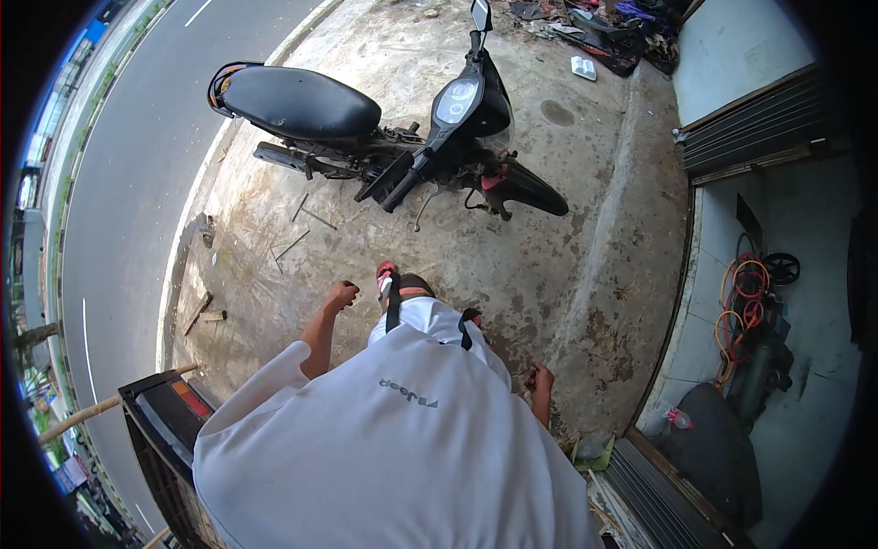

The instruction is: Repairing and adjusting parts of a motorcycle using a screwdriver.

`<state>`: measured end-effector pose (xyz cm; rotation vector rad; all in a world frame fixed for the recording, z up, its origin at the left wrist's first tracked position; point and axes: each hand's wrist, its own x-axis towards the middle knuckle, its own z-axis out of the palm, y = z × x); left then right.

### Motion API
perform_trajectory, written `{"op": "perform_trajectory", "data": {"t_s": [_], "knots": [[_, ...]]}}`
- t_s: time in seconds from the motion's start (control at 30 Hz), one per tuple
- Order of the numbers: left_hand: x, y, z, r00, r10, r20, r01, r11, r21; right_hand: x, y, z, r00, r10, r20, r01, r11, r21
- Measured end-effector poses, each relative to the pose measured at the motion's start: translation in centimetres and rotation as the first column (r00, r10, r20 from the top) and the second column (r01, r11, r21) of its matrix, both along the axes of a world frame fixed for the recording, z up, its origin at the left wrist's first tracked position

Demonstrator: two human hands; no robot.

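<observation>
My left hand (342, 296) is out at my left side, fingers curled, with a dark patch at the fingertips. My right hand (539, 378) hangs lower at my right, fingers also curled. I cannot make out what, if anything, either holds. Both are away from the black motorbike (302, 99), which stands across the concrete in front of me. Metal T-handled tools (314, 217) lie on the ground between it and me. My white shirt (384, 457) fills the lower middle, above red-and-black footwear (384, 273).
A road (110, 220) runs along the left, near a wooden-framed stand (165, 430) and wood scraps (197, 311). At right, a doorway shows coiled hoses (745, 293), a green cylinder (759, 375) and a shutter (759, 146). Dark clutter (604, 41) and a white box (583, 67) lie upper right.
</observation>
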<state>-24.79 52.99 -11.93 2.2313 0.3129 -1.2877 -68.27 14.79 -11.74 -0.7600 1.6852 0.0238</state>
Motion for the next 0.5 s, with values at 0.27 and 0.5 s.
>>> {"op": "perform_trajectory", "data": {"t_s": [0.27, 0.5], "knots": [[-8.0, -14.2, 1.3, 0.961, -0.27, 0.054, 0.275, 0.953, -0.125, -9.4, -5.3, 0.4, 0.938, 0.077, -0.339, -0.003, 0.977, 0.213], [-4.7, -16.1, 0.9, 0.914, -0.209, -0.349, 0.247, 0.967, 0.067, -2.4, -10.5, 0.9, 0.997, -0.002, -0.071, 0.014, 0.986, 0.166]]}}
